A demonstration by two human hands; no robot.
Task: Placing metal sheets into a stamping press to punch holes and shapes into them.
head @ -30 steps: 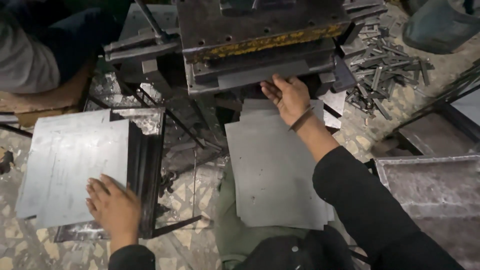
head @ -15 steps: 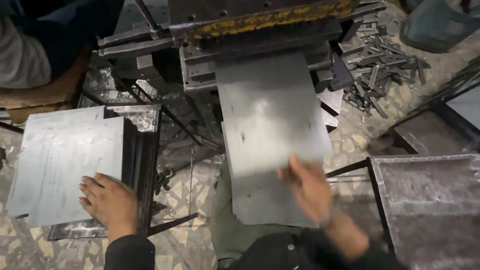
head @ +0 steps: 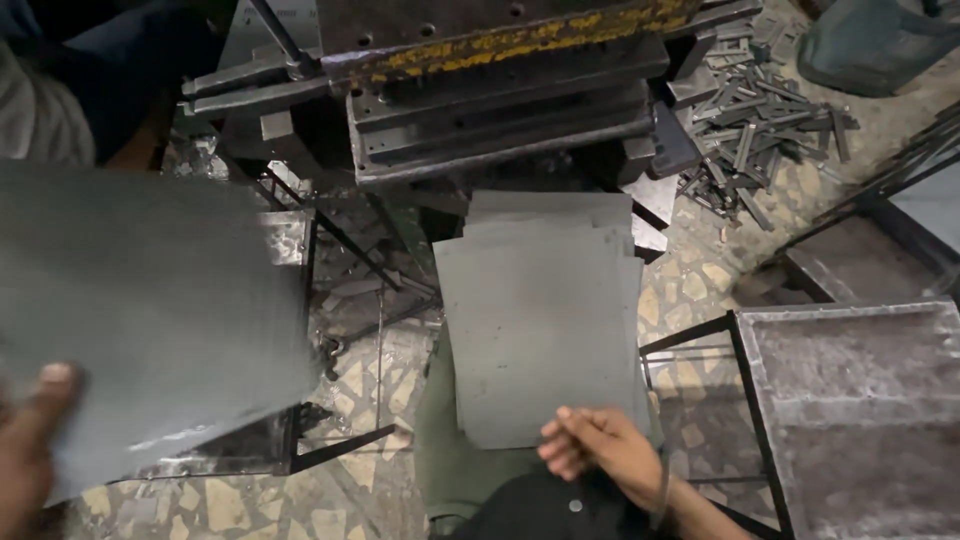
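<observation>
My left hand [head: 25,440] is at the bottom left, gripping the near corner of a large grey metal sheet [head: 150,320]. The sheet is lifted off the left stand and looks blurred. A stack of similar grey sheets [head: 540,320] lies on my lap below the heavy press [head: 500,90]. My right hand [head: 600,455] rests at the near edge of the top sheet with its fingers loosely curled, gripping nothing. The press opening above the stack has no sheet in it.
A dark metal stand [head: 290,250] sits under the lifted sheet on the left. A rusty metal tray on a frame [head: 850,400] stands at the right. Several scrap metal strips [head: 760,120] lie on the floor beyond. Another person's sleeve [head: 40,120] is at the upper left.
My right hand pulled a sheet out of the press, laid it on the lap stack and drew back to its near edge. My left hand lifted a sheet off the left pile.
</observation>
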